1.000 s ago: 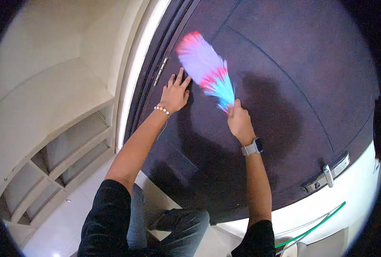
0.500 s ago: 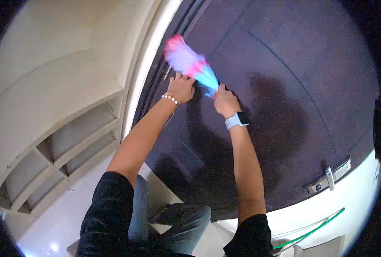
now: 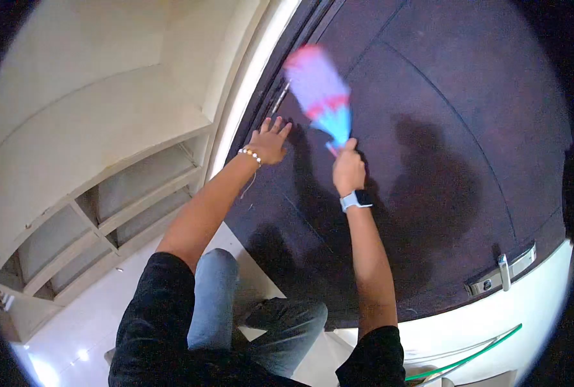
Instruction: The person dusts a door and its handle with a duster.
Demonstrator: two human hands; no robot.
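My right hand (image 3: pixel 349 169) is closed around the lower end of a feather-style duster (image 3: pixel 322 87) with pink, lilac and light blue bands. The duster's fluffy head points up and left, slightly blurred, in front of a dark brown door (image 3: pixel 422 213). My left hand (image 3: pixel 271 140) is held with fingers spread near the door's hinge side, holding nothing; I cannot tell whether its palm touches the door. A metal hinge (image 3: pixel 280 99) shows just above its fingertips.
Cream built-in shelving (image 3: pixel 126 219) curves along the left. The door's metal handle (image 3: pixel 504 272) sits at lower right. Below it is a green-edged glass surface (image 3: pixel 467 356). My bent knees (image 3: pixel 213 300) are underneath, over a glossy pale floor (image 3: pixel 93 322).
The duster has swung to the right and more upright in my right hand. My left hand has come away from it, its fingers now spread apart. The view has shifted slightly.
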